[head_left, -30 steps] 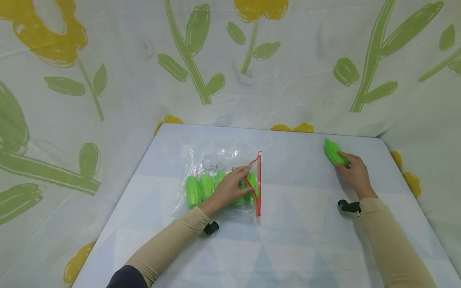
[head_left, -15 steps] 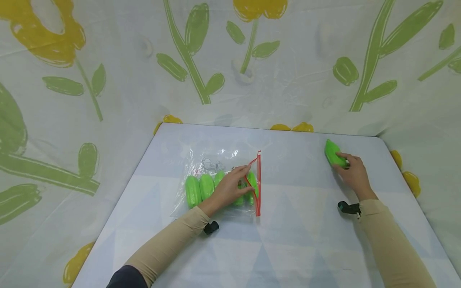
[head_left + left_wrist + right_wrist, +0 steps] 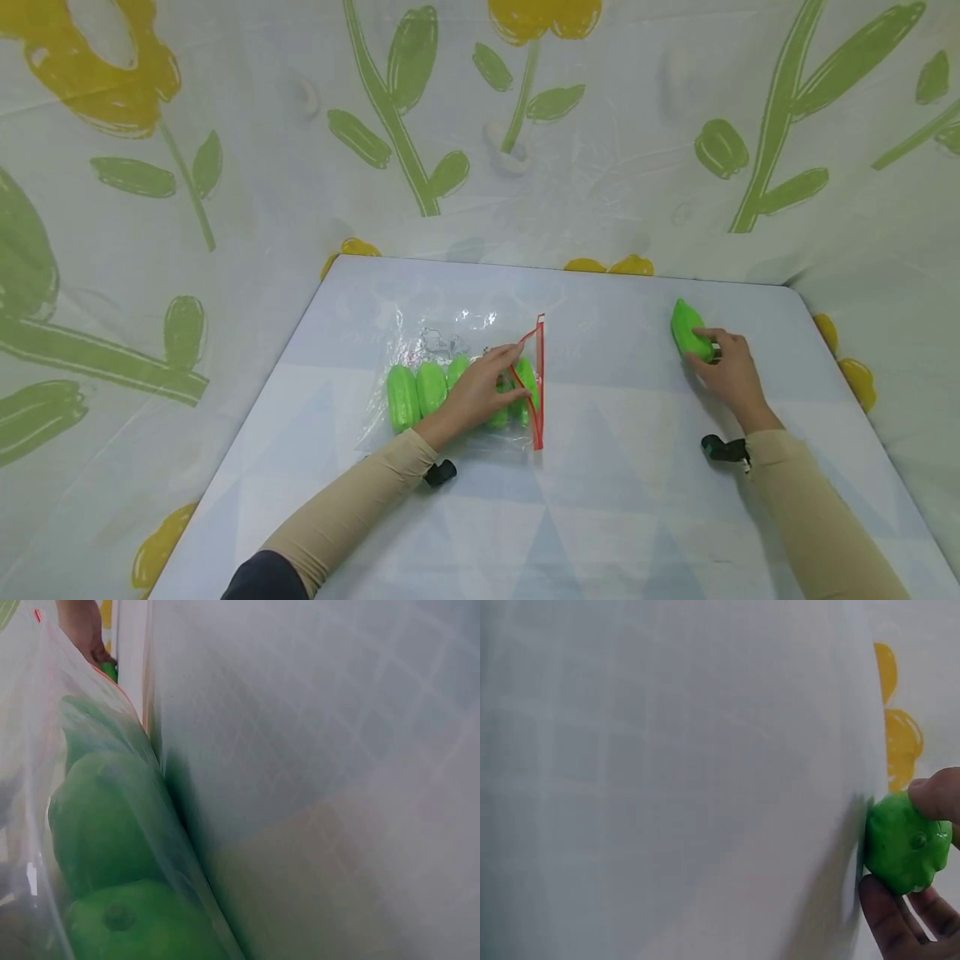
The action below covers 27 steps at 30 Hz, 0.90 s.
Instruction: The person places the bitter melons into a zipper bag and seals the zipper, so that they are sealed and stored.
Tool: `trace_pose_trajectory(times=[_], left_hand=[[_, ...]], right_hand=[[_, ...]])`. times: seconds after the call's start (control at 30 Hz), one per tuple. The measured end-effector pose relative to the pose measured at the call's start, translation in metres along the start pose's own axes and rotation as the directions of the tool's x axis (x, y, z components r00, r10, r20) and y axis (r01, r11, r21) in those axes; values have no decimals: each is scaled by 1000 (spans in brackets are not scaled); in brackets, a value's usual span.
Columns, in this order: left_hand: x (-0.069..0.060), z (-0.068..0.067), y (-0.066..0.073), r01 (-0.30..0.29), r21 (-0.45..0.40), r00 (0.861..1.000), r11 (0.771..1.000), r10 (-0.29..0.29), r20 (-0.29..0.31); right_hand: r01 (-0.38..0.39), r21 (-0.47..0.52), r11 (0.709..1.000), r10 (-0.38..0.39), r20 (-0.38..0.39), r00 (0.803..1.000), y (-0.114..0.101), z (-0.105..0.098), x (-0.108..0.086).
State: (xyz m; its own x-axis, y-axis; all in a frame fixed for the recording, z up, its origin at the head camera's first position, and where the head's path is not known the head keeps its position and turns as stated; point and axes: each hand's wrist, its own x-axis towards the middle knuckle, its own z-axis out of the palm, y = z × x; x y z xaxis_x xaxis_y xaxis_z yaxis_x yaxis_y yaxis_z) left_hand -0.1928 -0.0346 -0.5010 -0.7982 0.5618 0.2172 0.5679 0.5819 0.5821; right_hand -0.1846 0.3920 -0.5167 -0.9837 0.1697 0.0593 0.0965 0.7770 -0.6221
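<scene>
A clear zip bag [image 3: 408, 333] with red edging at its mouth lies on the table, the mouth facing right. Several bright green, cucumber-like toy vegetables [image 3: 403, 400] sit side by side inside; their rounded ends [image 3: 105, 817] show through the plastic in the left wrist view. My left hand [image 3: 476, 392] lies over the bag and holds its red-edged lip with thumb and fingers, covering some of the contents. At the right, my right hand [image 3: 731, 371] grips another green cucumber-like vegetable [image 3: 686, 329], its bumpy end [image 3: 907, 840] showing in the right wrist view between thumb and fingers.
The pale table [image 3: 600, 500] has a straight far edge and rounded corners. A fabric backdrop [image 3: 600, 183] printed with green stems and yellow flowers surrounds it. A small black camera mount [image 3: 723, 448] projects from the right wrist, another [image 3: 440, 473] from the left.
My right hand has shifted slightly left and nearer, and the green vegetable in it has turned a little. The left hand and the bag stay where they were.
</scene>
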Motion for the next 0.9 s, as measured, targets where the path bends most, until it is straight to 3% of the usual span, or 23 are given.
trace_pose_trajectory(times=[0.6, 0.9], left_hand=[[0, 0, 0, -1, -3, 1000, 1000, 1, 5], [0, 0, 1, 4, -9, 1000, 1000, -4, 11]], right_hand=[[-1, 10, 1000, 0, 80, 997, -12, 7, -20], [8, -6, 1000, -8, 79, 997, -21, 13, -29]])
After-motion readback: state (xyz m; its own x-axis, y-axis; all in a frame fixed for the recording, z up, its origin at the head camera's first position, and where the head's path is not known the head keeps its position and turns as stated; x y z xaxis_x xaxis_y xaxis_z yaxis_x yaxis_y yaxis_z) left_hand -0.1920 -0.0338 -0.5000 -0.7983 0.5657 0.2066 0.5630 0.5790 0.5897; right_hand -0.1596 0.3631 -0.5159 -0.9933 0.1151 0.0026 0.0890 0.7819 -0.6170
